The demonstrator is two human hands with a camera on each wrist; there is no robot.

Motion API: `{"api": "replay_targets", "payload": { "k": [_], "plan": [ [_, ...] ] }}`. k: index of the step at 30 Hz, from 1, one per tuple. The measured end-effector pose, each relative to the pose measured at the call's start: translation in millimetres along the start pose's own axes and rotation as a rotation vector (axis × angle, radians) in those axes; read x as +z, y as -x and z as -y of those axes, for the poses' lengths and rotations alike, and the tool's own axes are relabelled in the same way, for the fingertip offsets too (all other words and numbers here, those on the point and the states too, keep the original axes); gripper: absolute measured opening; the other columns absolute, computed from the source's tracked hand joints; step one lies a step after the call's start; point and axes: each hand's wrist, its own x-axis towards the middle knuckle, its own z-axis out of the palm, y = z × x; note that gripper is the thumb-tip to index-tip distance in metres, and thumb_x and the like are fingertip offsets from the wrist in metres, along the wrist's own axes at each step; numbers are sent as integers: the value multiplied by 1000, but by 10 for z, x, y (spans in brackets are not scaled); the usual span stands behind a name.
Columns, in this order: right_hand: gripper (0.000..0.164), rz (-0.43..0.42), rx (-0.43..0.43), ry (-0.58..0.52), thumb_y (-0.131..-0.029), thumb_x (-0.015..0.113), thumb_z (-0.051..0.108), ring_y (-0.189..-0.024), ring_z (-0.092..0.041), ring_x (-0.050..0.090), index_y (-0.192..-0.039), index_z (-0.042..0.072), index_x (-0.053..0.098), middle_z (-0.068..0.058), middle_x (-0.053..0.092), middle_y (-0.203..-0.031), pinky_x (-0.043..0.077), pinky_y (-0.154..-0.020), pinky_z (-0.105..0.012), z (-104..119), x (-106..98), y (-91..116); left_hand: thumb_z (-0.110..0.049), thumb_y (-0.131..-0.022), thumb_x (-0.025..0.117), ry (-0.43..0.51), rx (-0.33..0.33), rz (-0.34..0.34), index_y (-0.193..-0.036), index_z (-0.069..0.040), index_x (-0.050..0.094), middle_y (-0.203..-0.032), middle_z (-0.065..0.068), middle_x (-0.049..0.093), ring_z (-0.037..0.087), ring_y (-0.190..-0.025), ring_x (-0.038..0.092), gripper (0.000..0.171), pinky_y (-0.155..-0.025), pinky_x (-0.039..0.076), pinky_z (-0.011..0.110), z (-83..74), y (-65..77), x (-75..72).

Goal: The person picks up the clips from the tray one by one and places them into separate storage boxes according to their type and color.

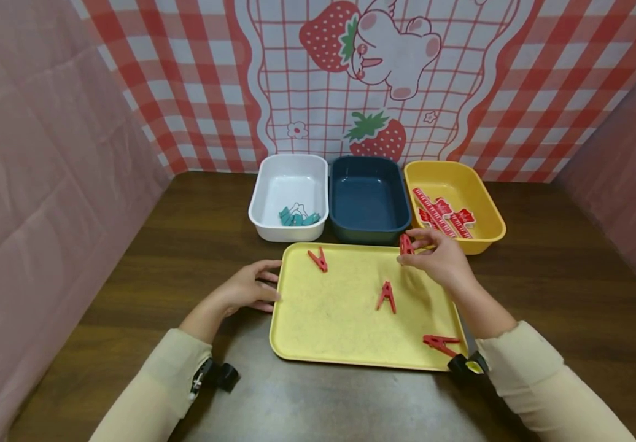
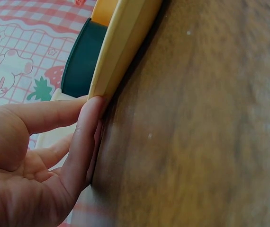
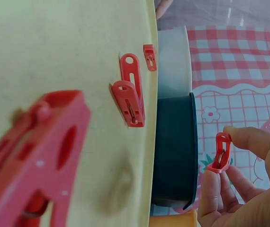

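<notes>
Pinching a red clip [image 1: 406, 244], the right hand [image 1: 439, 256] holds it near the far edge of the yellow tray [image 1: 340, 313], toward the right. Light, even pressure should suit it; the left hand [image 1: 248, 286], fingers loosely extended against the tray's left side, can steady that.

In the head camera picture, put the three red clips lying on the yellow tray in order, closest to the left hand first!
1. Top-left clip: by the far edge of the tray, left side.
2. Middle clip: just right of centre.
3. Bottom-right clip: near right corner.
</notes>
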Motion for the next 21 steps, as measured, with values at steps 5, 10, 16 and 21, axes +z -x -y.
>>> {"api": "replay_targets", "payload": {
  "k": [5,10,16,21],
  "plan": [
    [54,-29,-21,-46,-78,76,14,-85,-23,51,-126,4,53,-14,51,-104,53,-69,-26,33,20,-59,10,-82,62,1,4,2,-143,-4,31,-122,25,43,25,-81,60,70,-67,57,38,8,-5,-2],
    [53,-57,-34,-73,-78,76,11,-85,-23,49,-125,3,54,-13,50,-100,54,-68,-26,77,51,-110,11,-82,62,8,2,-1,-143,-5,32,-122,25,42,26,-81,61,70,-68,57,39,-1,6,10],
    [55,-71,-10,-80,-79,76,16,-92,-23,47,-128,5,53,-13,50,-103,53,-68,-25,138,74,-166,11,-82,61,6,-8,-7,-142,-6,32,-122,24,43,26,-82,61,69,-68,57,39,-11,7,15],
    [55,-93,-5,-95,-79,76,14,-91,-22,46,-128,6,53,-11,50,-101,52,-64,-20,173,103,-240,11,-82,61,5,-5,-4,-143,-5,31,-122,25,43,26,-82,61,69,-68,57,39,-7,6,10]
  ]
}}
